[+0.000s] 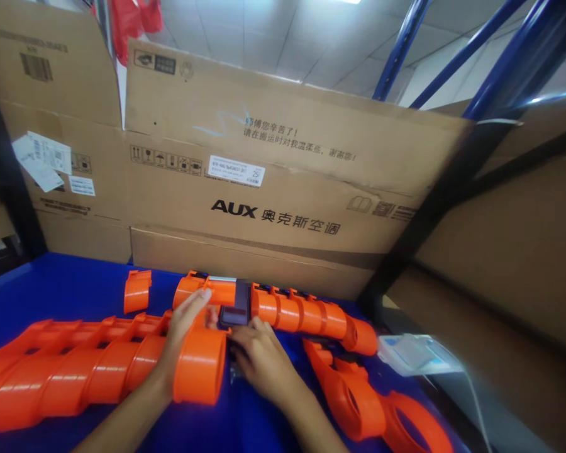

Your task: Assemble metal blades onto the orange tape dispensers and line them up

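Head view: we find the orange cuff [200, 368] at the near centre of the blue worktop [245, 428], gripped at its left side by the left hand [182, 330]. The right hand [261, 355] has its fingers bent at the cuff's far right edge; we cannot tell whether they pinch it. We record the cuff's long axis as running roughly left to right, its rounded wall toward us and one rim turned right.

Blue surface shows to the right of the cuff and on its near side, beneath the forearms. Left of the cuff, close by, lies a row of overlapping orange rings [75, 377]. Beyond the cuff stands a dark block [243, 299]; we cannot make out what its recess holds. Farther right of the cuff we note a second row of orange rings [287, 313], with loose orange rings [365, 406] on its near side. One single orange piece [136, 292] lies beyond the cuff to the left.

Well right of the cuff, a white tray-like item [417, 355] bears a pale object, blurred, beside a white cable [474, 396]. Beyond everything on the worktop, cardboard panels [283, 195] printed "AUX" rise along its far edge, flanked by dark posts [408, 233].
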Demonstrator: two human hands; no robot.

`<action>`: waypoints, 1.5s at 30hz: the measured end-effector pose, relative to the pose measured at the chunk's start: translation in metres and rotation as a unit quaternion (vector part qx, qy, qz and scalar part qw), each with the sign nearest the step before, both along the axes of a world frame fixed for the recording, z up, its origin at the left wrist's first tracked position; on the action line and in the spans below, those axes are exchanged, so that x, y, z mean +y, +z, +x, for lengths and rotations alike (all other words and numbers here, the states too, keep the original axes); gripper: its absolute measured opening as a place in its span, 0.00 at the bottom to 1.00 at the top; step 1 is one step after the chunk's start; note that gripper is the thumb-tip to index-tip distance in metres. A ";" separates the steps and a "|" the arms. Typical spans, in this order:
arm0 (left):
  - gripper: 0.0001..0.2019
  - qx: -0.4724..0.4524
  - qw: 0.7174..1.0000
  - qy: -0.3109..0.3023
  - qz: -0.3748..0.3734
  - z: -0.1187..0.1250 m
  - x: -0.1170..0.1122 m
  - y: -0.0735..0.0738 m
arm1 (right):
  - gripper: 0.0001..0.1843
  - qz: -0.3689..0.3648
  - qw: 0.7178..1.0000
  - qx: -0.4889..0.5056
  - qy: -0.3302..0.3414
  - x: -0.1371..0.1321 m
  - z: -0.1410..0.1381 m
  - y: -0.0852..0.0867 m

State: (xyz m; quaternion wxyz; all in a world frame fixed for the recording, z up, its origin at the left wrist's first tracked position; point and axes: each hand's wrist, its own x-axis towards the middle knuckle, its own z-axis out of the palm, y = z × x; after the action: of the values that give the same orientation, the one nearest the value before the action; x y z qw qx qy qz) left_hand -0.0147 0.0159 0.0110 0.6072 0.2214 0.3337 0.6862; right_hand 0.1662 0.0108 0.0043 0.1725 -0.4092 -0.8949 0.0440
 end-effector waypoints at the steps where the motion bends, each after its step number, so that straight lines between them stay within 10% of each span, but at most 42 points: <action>1: 0.13 0.005 1.000 -0.004 0.002 0.001 0.000 -0.001 | 0.13 -0.001 1.000 -0.004 -0.008 0.000 0.001 -0.001; 10: 0.16 0.097 0.993 -0.048 0.051 -0.001 0.009 -0.018 | 0.06 -0.030 0.999 0.013 -0.039 0.000 0.008 -0.008; 20: 0.17 0.192 0.976 -0.063 0.076 0.012 -0.008 -0.007 | 0.11 0.075 0.933 0.331 -0.117 -0.004 0.026 0.017; 45: 0.20 0.232 0.949 -0.171 0.124 0.024 -0.018 -0.015 | 0.21 0.070 0.954 0.291 -0.005 -0.013 0.021 0.020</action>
State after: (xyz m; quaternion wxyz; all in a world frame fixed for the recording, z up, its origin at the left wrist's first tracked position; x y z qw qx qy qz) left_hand 0.0097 -0.0021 -0.0035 0.5889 0.5023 0.3347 0.5375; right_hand 0.1874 -0.0021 0.0243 0.4537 -0.3700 -0.8048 0.0977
